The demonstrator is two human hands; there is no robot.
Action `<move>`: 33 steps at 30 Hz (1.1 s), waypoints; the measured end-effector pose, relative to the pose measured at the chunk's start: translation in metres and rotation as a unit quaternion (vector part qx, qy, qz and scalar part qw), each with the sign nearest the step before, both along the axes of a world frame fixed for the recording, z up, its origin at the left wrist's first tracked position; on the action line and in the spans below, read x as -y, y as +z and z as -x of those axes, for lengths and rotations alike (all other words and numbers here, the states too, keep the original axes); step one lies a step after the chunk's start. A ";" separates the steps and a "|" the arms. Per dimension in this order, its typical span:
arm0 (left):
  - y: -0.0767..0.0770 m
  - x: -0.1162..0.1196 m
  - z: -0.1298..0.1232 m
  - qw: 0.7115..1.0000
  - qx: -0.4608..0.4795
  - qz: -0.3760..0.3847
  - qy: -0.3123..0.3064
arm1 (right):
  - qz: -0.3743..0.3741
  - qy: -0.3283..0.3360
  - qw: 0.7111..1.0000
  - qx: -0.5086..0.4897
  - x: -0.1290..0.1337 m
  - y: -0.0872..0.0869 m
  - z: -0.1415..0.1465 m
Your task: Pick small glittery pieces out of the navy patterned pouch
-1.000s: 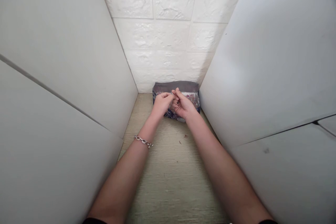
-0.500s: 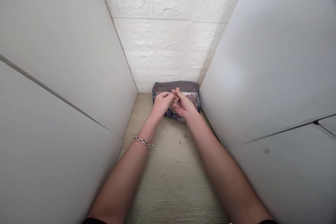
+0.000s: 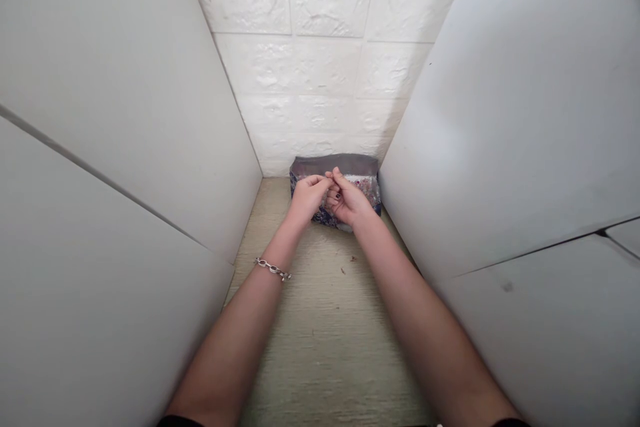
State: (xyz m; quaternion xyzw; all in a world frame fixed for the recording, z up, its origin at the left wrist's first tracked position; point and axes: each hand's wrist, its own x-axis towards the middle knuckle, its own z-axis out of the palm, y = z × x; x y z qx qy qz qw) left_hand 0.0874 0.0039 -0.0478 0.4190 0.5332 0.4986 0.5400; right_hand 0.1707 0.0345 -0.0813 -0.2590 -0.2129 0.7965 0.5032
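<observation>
L hand [image 3: 307,199] & R hand [image 3: 351,203] are held together at the tips, approx. ctr of frame, over/in front of an open dark container [image 3: 336,164]; whether anything is pinched btwn them can't be told. Multicoloured bits [image 3: 367,185] are seen inside. Chain bracelet [image 3: 271,267] is worn on L arm [image 3: 235,340], lower L. Container is set nr white wall [image 3: 327,67], upper ctr.
</observation>
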 end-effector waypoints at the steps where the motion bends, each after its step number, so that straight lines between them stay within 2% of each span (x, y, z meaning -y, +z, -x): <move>1: 0.000 0.000 0.000 1.000 0.002 -0.001 0.001 | -0.003 -0.002 1.000 0.005 0.000 0.000 0.000; 10: -0.007 -0.005 0.005 0.999 -0.019 -0.017 -0.018 | -0.073 -0.053 0.990 0.110 0.004 0.005 -0.001; 15: -0.010 -0.007 0.006 0.999 -0.019 -0.006 -0.032 | -0.130 -0.081 0.965 0.211 0.000 0.002 -0.006; 18: -0.012 -0.007 0.006 0.998 0.006 0.004 -0.056 | -0.175 -0.118 0.928 0.306 -0.001 0.002 -0.008; 25: -0.013 -0.007 0.007 0.992 0.079 0.045 -0.082 | -0.269 -0.178 0.816 0.480 0.001 0.007 -0.011; 31: -0.013 -0.006 0.008 0.990 0.095 0.050 -0.096 | -0.299 -0.184 0.742 0.571 0.004 0.010 -0.011; 33: -0.014 -0.006 0.007 0.989 0.104 0.051 -0.095 | -0.298 -0.188 0.732 0.583 0.004 0.010 -0.010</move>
